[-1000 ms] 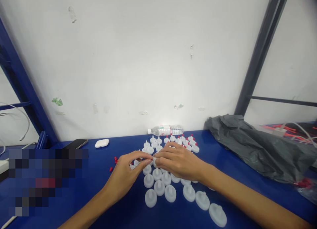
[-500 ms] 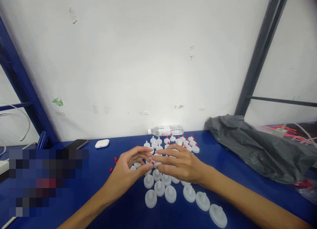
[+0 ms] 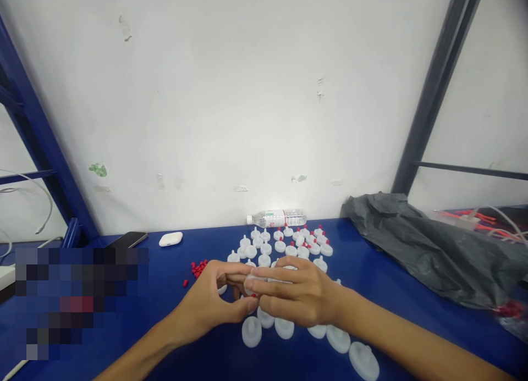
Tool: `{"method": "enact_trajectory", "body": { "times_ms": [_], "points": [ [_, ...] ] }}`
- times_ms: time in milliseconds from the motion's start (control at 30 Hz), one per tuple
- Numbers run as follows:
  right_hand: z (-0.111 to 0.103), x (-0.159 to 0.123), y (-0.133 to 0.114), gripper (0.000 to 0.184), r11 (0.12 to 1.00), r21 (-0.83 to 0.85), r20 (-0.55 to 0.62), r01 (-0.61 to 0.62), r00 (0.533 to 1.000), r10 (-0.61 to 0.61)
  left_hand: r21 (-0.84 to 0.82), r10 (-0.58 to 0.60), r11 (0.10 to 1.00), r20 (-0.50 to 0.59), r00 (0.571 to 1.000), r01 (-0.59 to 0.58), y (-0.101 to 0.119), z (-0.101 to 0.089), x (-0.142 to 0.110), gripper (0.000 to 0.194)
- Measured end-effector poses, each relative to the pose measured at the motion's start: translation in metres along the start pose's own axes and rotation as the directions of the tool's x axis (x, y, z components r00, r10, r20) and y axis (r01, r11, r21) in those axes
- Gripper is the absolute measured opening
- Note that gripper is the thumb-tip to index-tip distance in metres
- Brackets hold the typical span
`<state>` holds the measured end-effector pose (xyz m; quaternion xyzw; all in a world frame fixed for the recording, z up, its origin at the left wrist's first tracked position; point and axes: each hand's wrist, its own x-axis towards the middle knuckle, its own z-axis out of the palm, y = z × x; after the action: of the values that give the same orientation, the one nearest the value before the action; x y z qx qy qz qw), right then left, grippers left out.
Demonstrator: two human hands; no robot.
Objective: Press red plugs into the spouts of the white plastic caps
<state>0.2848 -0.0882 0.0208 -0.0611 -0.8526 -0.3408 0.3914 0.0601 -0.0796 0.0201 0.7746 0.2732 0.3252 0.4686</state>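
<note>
Hands are meeting ahead of me, the left hand (image 3: 214, 296) and the right hand (image 3: 297, 290) working around one white lid (image 3: 249, 285). The left hand is curving half open, its fingers bending at the far side and its thumb tip lying beside a small red cap (image 3: 253, 296). I cannot tell whether it is pinching that cap, or whether the cap is sitting on the lid's nozzle. The right hand is bringing its fingers nearly straight over the lid and holding it, hiding much of it from me.

Around them I am seeing more lids spreading over the blue table (image 3: 206, 364). Plain lids (image 3: 251, 331) are standing nozzle up at the near side and the far left of the group, a slanting line (image 3: 364, 361) of them running to the near right. Red-tipped lids (image 3: 325, 250) are clustering at the far right of the group. Just left of the left hand, loose caps (image 3: 200, 268) are lying in a pile, one stray (image 3: 185, 283) sitting nearer.

Farther out, a bottle (image 3: 284, 218) is lying on its side by the wall (image 3: 247, 95). A white case (image 3: 171, 238) and a phone (image 3: 130, 239) are resting at the far left, and a gray bag (image 3: 429, 254) is slumping across the right.
</note>
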Motion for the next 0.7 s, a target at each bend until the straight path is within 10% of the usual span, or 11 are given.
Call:
{"method": "enact_trajectory", "body": {
  "times_ms": [533, 700],
  "points": [
    [-0.004, -0.006, 0.020, 0.017, 0.999, -0.021, 0.048, -0.050, 0.998, 0.051, -0.013, -0.091, 0.996, -0.088, 0.992, 0.091, 0.002, -0.009, 0.002, 0.061],
    [-0.001, -0.033, 0.050, 0.018, 0.953, -0.075, 0.184, -0.295, 0.935, 0.304, 0.602, 0.058, 0.781, -0.334, 0.941, 0.166, -0.009, -0.029, 0.005, 0.043]
  ]
}}
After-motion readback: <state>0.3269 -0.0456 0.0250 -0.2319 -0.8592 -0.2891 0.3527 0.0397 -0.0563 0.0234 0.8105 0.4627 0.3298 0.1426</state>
